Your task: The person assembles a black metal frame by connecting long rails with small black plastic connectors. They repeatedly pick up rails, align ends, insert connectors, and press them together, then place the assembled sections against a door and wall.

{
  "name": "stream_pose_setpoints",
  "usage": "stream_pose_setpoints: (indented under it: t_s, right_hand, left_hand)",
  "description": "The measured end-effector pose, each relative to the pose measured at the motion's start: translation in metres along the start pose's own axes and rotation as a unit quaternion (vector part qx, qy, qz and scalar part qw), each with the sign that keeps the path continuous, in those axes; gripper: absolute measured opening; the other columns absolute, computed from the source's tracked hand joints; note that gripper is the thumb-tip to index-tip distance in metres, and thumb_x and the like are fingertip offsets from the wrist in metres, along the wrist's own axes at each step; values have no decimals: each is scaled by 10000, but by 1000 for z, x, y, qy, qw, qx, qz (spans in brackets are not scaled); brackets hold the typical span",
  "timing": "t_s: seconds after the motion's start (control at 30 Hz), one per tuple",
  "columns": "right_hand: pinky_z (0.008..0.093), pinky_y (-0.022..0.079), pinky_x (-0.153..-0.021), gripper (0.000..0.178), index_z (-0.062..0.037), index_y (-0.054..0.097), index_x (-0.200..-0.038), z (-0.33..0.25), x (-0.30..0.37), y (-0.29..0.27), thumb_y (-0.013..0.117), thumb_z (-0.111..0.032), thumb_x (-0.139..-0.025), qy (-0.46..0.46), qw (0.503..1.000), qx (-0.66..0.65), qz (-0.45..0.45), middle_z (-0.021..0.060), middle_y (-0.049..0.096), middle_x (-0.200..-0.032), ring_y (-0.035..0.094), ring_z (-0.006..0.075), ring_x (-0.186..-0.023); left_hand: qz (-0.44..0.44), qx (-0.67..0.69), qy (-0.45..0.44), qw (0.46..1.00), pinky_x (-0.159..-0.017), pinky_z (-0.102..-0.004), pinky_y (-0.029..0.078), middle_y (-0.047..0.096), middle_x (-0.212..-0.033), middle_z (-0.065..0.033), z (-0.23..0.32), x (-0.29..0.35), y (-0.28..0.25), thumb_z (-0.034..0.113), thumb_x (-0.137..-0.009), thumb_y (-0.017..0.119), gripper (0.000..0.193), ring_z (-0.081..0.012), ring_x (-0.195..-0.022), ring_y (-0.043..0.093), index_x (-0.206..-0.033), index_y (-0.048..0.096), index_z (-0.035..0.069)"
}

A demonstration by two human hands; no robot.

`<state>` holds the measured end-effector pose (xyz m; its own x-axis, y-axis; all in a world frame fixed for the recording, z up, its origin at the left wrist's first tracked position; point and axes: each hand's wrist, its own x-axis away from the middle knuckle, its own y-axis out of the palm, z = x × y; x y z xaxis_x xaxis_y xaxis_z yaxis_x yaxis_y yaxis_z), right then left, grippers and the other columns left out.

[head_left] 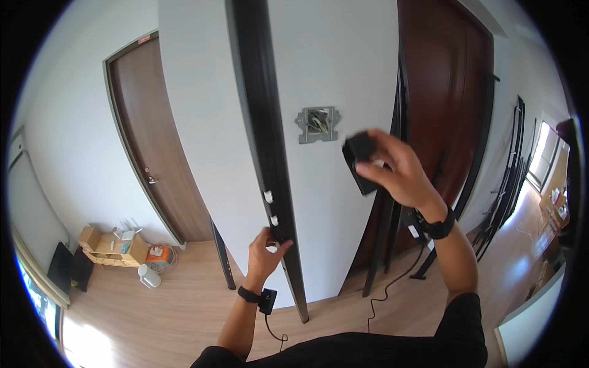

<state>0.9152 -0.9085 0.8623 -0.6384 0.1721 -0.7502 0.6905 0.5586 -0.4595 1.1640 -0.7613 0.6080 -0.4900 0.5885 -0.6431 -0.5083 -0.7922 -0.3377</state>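
A long black post [268, 141] stands upright and slightly tilted in front of the white wall. Two small white pieces [268, 197] show on its face. Just below them my left hand [264, 256] grips the post, thumb and fingers closed at its edge; a small dark part there is partly covered by the fingers. Off to the right of the post, my right hand [402, 172] holds up a black box-shaped part [361, 153] between thumb and fingers. The part is slightly blurred, so its exact kind is unclear.
A metal wall box with bare wires [318, 124] sits in the wall behind. More black posts [392, 239] lean near the dark red door [445, 92], others [506, 165] along the right wall. A brown door [161, 141] and low wooden cabinet [115, 250] are left. Cables [380, 300] hang from both wrists.
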Motion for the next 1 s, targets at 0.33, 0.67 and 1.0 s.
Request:
stream_pose_setpoints:
  t_s: [0.33, 0.67, 1.0]
  right_hand:
    - [372, 525, -966, 375, -82, 637, -1190, -96, -156, -37, 455, -387, -1068, -156, 972, -166, 55, 60, 615, -1116, 618, 160, -1061]
    - [434, 540, -966, 411, -86, 642, -1148, -119, -197, -83, 464, -442, -1045, -45, 993, 80, 71, 78, 640, -1123, 620, 211, -1088]
    - [484, 530, -1003, 424, -114, 658, -1139, -139, -212, -106, 451, -470, -1036, -46, 988, 129, -73, 190, 718, -1231, 652, 235, -1183]
  left_hand:
    - [38, -175, 152, 972, -537, -336, 434, 520, -548, -27, 50, 13, 40, 364, -760, 865, 423, -232, -491, 531, -643, 559, 96]
    - [-108, -164, 211, 958, -488, -379, 450, 556, -534, -58, 82, -16, 32, 348, -877, 716, 455, -256, -469, 573, -540, 540, 98]
    - [75, -50, 365, 927, -799, -405, 513, 612, -1111, -177, 180, -138, -83, 89, -867, 716, 373, -329, -958, 605, -1203, 577, 7]
